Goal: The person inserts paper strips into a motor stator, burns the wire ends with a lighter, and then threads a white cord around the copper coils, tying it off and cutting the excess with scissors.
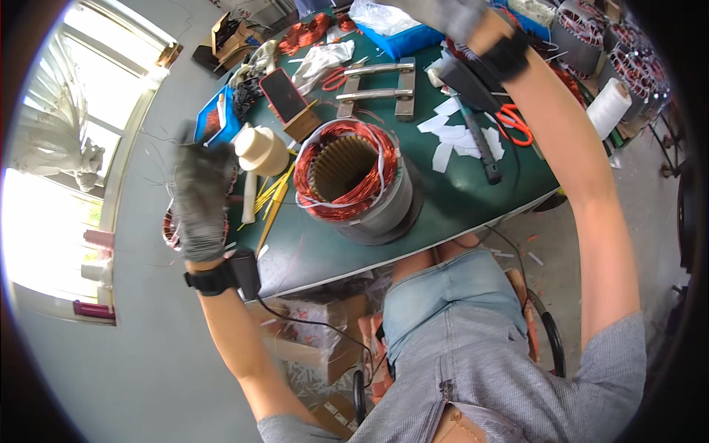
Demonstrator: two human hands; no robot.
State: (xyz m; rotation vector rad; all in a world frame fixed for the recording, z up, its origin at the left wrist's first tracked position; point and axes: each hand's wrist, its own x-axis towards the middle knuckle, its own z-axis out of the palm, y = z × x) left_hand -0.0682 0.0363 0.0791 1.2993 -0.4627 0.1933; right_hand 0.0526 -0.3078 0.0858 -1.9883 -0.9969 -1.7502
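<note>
A motor stator (388, 210) stands upright on the green table in front of me, its bore lined with yellowish slots and ringed by red-brown copper windings (304, 181). Neither hand touches it. My left hand (201, 196), in a grey glove, is raised to its left, near a cream cone of thread (262, 151); motion smears its fingers. In a grey glove too, my right hand (447, 16) reaches to the far side by a blue tray (399, 46) with a clear plastic bag. Its fingers are blurred and partly cut off by the upper edge.
Behind the stator lie a metal-barred fixture (377, 94), a phone (282, 94) on a small block and white paper pieces (450, 136). A hammer (484, 151) and red-handled scissors (515, 124) are to the right. Yellow strips (275, 196) lie left. More wound stators (580, 33) stand far right.
</note>
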